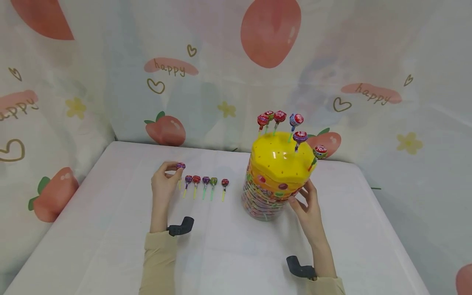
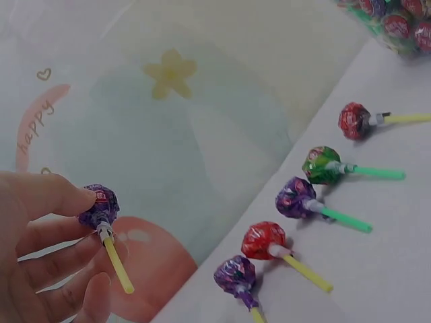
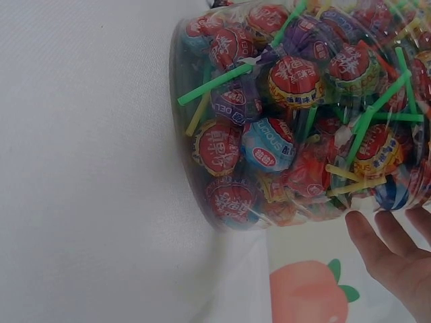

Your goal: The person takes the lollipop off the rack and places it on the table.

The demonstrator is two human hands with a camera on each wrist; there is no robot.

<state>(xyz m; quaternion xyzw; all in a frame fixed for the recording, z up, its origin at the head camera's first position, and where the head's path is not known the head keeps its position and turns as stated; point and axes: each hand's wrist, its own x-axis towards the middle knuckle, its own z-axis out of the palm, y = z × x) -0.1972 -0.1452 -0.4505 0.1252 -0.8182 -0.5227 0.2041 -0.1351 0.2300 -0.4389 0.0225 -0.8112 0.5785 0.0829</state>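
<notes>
Sleeves [image 1: 159,262], hands [image 1: 162,183] [image 1: 309,214] on lollipop [image 2: 106,231] and jar [image 1: 271,178]

Jar [image 1: 263,200] Being Flanked by Row of Five Lollipops [image 1: 205,180] at Nine O'Clock

The jar is being borne by the table [image 1: 228,254] toward two o'clock from the tabletop's middle, the row toward eleven, its heads at twelve, its sticks at six. Just past the row's nine o'clock end, another lollipop [image 1: 180,165] is being pinched by the left hand [image 1: 164,180]. The jar's four o'clock side is being touched by the right hand [image 1: 309,205]. More lollipops [image 3: 269,145] are being contained inside; on the lid [image 1: 274,168], six lollipops [image 1: 296,119] are being carried in an arc from ten through twelve to four. The table is being bounded by a curtain [image 1: 221,82] at nine, twelve and three.
</notes>
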